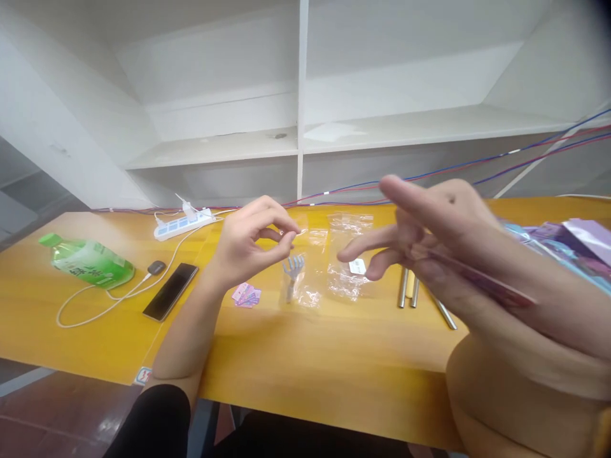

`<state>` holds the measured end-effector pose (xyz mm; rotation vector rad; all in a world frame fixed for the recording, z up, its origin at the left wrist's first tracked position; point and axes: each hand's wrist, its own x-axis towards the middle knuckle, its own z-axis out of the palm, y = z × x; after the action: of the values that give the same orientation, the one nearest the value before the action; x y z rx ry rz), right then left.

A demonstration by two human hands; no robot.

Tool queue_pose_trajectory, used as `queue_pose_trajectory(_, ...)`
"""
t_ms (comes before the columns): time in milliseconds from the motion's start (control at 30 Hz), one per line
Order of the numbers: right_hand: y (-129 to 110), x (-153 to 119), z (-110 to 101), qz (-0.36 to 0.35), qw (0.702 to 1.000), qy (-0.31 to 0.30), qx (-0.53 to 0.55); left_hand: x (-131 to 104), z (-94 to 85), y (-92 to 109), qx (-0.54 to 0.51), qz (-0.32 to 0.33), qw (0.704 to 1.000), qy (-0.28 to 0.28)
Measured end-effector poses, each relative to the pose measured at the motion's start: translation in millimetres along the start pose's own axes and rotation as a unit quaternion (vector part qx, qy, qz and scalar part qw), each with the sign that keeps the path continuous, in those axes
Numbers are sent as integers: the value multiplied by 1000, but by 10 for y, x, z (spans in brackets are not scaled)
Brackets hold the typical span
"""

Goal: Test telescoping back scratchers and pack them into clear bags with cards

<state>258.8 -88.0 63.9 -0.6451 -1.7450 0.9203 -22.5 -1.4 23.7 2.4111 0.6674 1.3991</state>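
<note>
My left hand (258,238) is raised over the middle of the table, thumb and fingertips pinched on the corner of a clear plastic bag (312,270). A small blue fork-like piece (294,268) shows at that bag. Closer to the camera, my right hand (443,248) has a thin pinkish card (501,289) lying along its palm, partly covered by the fingers. Beyond its fingertips lies another clear bag (351,232) with a white label (357,266). Small pink and purple cards (246,295) rest below my left hand.
On the left are a green bottle (90,262), a black phone (170,291), a white cable and a power strip (183,224). Metal tubes (403,289) lie near my right hand, with packaged purple and blue items (568,245) at the right. White shelving (301,83) stands behind.
</note>
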Motion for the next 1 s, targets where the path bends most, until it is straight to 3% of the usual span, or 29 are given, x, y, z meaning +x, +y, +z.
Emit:
queue_pose_trajectory(100, 106, -7, -67, -69, 987, -49, -137, -2, -2, -9, -36, -19, 999, -5)
queue_pose_trajectory(400, 537, 146, 41, -206, 969, 90, -105, -4, 81, 23, -108, -32, 994, -10)
queue_pose_trajectory(600, 829, 344, 199, -189, 972, 60, -130, -12, 223, 10, -165, -76, 983, 33)
queue_pose_trajectory(800, 949, 459, 228, -261, 930, 64, -252, -49, 287, 12, -202, -135, 968, 66)
queue_pose_trajectory(1000, 1055, 444, 234, -243, 941, 89, -219, -47, 293, 39, -222, -142, 962, 67)
